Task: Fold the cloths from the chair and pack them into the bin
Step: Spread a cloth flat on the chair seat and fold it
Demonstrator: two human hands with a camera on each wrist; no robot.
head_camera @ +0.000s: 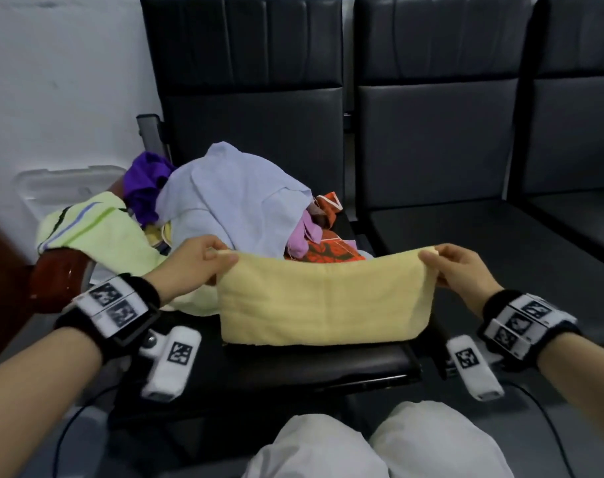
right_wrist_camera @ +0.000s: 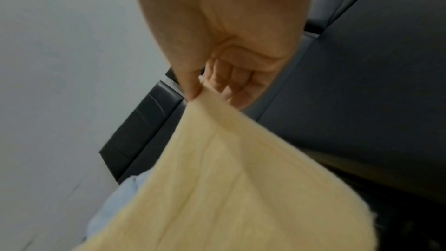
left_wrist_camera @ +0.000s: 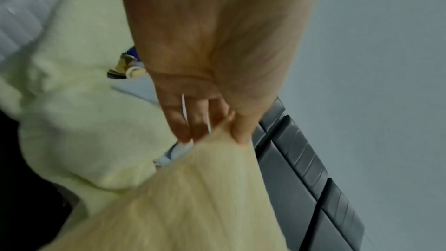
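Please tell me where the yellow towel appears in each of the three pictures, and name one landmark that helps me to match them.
Head: the yellow towel hangs in the lower centre, stretched between the left hand and the right hand.
Left wrist: bottom centre, pinched below the fingers.
Right wrist: lower centre to right, running down from the pinch.
Shared landmark: the black chair backrest, seen in all three.

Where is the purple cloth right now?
In the head view, the purple cloth sits at the back left of the pile on the chair, between the lime-green cloth and the pale blue cloth.
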